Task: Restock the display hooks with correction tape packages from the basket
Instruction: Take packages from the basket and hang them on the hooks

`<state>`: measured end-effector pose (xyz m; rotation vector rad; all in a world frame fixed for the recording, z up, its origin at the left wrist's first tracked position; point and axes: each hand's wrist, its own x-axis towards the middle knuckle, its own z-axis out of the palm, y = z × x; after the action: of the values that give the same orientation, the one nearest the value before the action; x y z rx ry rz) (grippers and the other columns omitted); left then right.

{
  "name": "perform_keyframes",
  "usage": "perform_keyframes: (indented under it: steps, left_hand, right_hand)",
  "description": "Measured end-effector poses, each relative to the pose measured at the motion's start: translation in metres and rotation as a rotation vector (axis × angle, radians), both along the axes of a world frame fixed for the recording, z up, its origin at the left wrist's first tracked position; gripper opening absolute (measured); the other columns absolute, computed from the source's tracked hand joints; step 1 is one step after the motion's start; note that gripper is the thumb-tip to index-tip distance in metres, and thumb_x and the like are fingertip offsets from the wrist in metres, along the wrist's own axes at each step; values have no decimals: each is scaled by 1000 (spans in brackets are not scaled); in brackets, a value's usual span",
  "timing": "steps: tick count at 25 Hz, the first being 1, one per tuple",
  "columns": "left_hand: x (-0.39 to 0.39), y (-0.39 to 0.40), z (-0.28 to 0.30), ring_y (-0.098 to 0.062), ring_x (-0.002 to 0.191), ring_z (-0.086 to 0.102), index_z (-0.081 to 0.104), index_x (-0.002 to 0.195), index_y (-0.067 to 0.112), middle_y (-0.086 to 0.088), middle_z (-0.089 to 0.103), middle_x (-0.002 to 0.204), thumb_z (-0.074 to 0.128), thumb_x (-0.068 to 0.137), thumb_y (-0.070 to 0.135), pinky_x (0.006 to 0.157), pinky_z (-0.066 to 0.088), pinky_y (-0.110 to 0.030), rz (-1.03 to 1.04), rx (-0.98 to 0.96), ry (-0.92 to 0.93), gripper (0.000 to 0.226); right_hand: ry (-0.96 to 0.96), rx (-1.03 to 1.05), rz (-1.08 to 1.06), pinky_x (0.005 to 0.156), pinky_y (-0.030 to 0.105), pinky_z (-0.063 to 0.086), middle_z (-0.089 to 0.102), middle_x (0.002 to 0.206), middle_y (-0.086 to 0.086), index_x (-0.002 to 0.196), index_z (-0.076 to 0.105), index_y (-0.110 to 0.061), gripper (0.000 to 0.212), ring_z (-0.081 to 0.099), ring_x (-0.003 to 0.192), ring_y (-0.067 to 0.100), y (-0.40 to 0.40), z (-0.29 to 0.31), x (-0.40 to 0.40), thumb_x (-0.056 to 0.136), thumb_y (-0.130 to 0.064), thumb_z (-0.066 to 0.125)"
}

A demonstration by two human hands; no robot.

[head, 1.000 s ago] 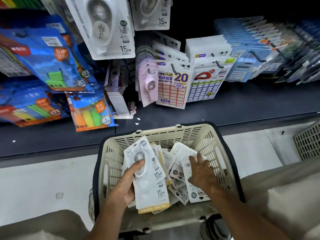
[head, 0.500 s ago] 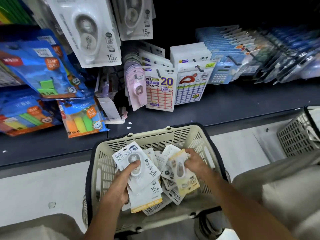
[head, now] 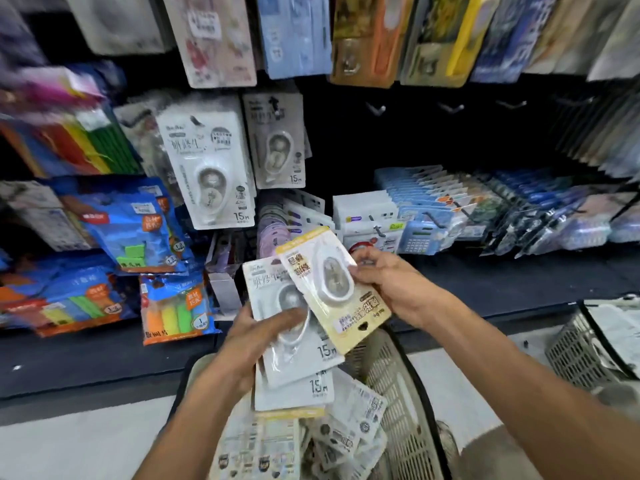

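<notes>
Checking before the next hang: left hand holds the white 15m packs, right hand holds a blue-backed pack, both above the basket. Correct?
Not quite. In the head view the right hand holds a yellow-backed pack, not blue. The rest stands: the left hand holds the white 15m packs above the basket.

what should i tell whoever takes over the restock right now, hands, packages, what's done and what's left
Left hand grips a small stack of white correction tape packages, raised above the basket.
Right hand pinches one yellow-backed package, turned with its hang hole at the bottom.
More packages lie loose in the basket.
Matching white packages already hang on the display; three bare hooks show to their right.
Nothing from either hand is hung yet. Left: hang what is held, then empty the basket.
</notes>
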<state>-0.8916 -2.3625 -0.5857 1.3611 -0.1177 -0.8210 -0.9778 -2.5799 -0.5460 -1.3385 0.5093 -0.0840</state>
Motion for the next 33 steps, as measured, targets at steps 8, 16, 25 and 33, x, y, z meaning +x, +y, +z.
perform_keyframes:
  steps: [8,16,25,33]
  left_hand:
    - [42,11,99,-32,92,77,74,112,14,-15,78,106,95,43,17,82,61,-46,-157,-73,-138,72]
    - [54,-1,112,-36,105,73,72,115,18,-16,76,116,91,52,13,90,59,-48,-471,13,-150,65]
    - [75,-21,108,-31,79,78,83,90,14,-19,79,96,105,29,27,64,62,-39,-462,-168,50,66]
    - [74,-12,114,-29,70,78,84,84,9,-16,79,88,104,15,27,58,63,-41,-161,-451,140,75]
  right_hand:
    - [-118,-390,-42,57,40,54,75,78,12,100,54,-14,11,68,65,27,39,78,-2,101,-23,60]
    - [-165,-399,171,83,37,49,75,101,5,127,62,-30,56,68,86,18,-4,121,14,75,-28,83]
    - [-91,-283,193,70,35,57,75,99,24,105,68,7,45,70,80,31,-34,118,22,73,-22,79]
    - [-272,-76,-377,43,26,50,77,95,1,116,69,-19,34,68,60,13,-53,106,-9,85,-33,65]
